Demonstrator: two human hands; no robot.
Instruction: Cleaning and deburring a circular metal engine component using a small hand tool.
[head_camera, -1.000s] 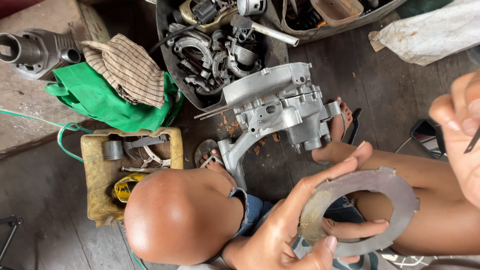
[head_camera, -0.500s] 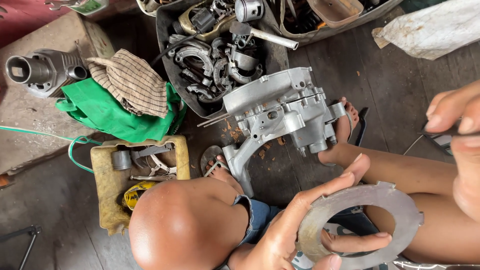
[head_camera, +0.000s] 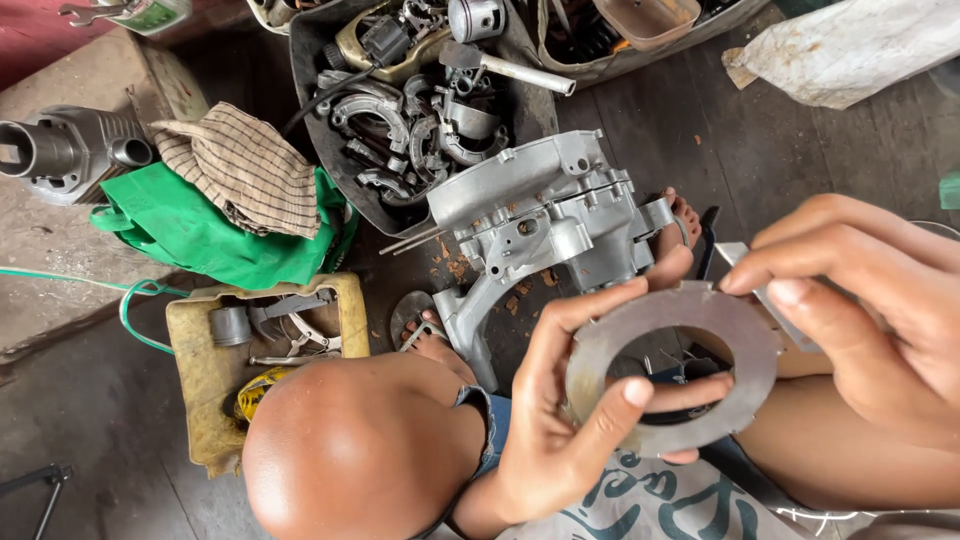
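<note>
My left hand grips a flat grey metal ring plate by its left edge, thumb and fingers wrapped through the centre hole. My right hand comes in from the right, fingertips touching the plate's upper right rim and pinching a thin flat metal blade. Just beyond the plate, on the floor between my feet, stands a silver engine casing. My bent knee fills the lower middle.
A dark tub of engine parts sits behind the casing. To the left lie a green cloth under a checked rag, a metal cylinder and a yellow tray of tools. A white sack lies at top right.
My right hand moved in from the right edge to the plate's rim with the blade. My left hand raised the plate slightly and it looms larger in view.
</note>
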